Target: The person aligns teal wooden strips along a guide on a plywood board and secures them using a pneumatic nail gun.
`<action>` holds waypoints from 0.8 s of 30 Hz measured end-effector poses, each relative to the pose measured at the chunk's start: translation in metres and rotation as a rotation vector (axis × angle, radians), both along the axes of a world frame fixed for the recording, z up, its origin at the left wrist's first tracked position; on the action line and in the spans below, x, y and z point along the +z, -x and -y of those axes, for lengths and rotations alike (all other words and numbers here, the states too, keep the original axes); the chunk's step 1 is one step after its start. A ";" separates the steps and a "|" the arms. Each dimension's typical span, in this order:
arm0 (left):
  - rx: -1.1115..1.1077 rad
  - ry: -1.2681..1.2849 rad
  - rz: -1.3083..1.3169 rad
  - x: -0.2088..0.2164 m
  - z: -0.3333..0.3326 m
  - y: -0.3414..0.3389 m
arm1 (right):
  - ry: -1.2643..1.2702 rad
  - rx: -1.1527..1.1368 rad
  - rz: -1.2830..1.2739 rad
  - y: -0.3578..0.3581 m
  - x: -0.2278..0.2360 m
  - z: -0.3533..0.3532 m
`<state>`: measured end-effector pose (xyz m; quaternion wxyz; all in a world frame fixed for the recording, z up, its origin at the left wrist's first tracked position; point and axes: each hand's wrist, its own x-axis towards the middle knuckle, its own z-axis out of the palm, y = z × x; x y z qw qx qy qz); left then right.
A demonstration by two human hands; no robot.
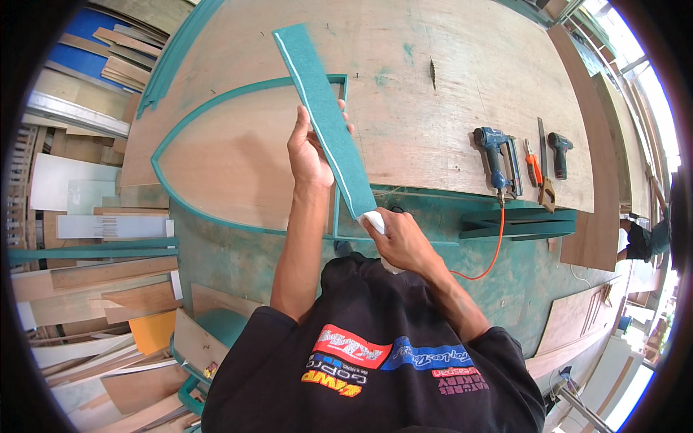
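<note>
My left hand (312, 148) is closed around a narrow teal board (328, 119), thumb on one side and fingertips on the other. A wavy white line of glue (307, 97) runs along the board's left edge. At the board's near end, my right hand (403, 239) grips a white glue container (373, 221); most of it is hidden in my palm, so its exact shape cannot be made out. Under the board, a pointed-arch teal frame (189, 117) lies on the plywood tabletop (390, 130), partly covered by my left hand and the board.
On the table's right lie a nail gun (494, 155) with an orange hose (498, 245), orange-handled pliers (533, 164), a handsaw (546, 191) and a cordless drill (559, 153). A few nails stick up from the tabletop. Teal curved pieces (516, 225) sit below its front edge. Wood offcuts (123, 289) are stacked left.
</note>
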<state>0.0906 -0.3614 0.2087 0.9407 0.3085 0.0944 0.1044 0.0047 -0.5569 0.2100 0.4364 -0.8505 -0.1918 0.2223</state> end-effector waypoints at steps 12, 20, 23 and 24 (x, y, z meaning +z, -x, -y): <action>-0.070 -0.073 -0.100 -0.041 -0.032 -0.005 | 0.256 -0.399 0.285 -0.210 -0.140 0.116; -0.217 -0.085 -0.303 -0.095 -0.017 -0.007 | 0.030 -0.201 -0.083 -0.153 -0.168 0.059; -0.365 -0.024 -0.354 -0.136 0.004 -0.009 | -0.686 -0.147 -0.823 -0.075 -0.165 0.011; -0.425 -0.018 -0.366 -0.149 0.011 -0.013 | -0.844 -0.262 -0.985 -0.062 -0.174 0.002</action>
